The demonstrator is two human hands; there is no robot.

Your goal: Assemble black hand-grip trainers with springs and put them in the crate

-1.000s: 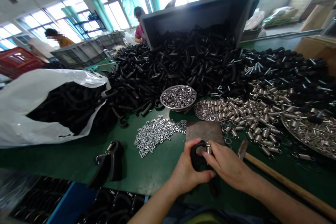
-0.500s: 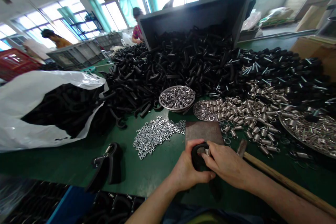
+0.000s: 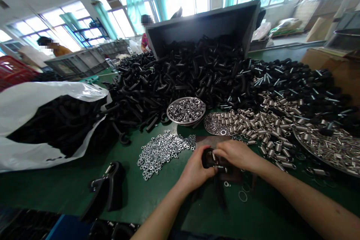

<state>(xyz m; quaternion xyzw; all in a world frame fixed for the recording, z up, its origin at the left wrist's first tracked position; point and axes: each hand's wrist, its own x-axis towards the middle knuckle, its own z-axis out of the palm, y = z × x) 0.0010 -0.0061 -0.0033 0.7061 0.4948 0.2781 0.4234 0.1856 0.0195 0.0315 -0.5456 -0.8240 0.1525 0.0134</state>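
My left hand (image 3: 193, 173) is closed around a curved black plastic part (image 3: 207, 160), thumb below and fingers over the top. A coil spring (image 3: 214, 156) shows inside the part's curve. My right hand (image 3: 237, 153) has its fingers pinched at the spring's upper end. A small metal bolt (image 3: 221, 167) sticks out of the part below the spring. Beneath both hands lies a flat metal plate (image 3: 206, 141), mostly covered. Left of them is a heap of nuts (image 3: 161, 153). A paired black piece with a spring (image 3: 108, 187) stands at the left.
A metal bowl of rings (image 3: 186, 110) sits ahead, beside loose springs (image 3: 253, 122). Black curved parts (image 3: 191, 71) spill from a tipped grey bin (image 3: 197, 24). A white sack (image 3: 56, 86) is left; a tray of small metal pins (image 3: 329, 150) is right. Thin rings (image 3: 242, 196) lie nearby.
My right hand has shifted from the part's side to its top, by the spring. The part is turned, so its bolt now shows. The hammer beside my right arm no longer shows.
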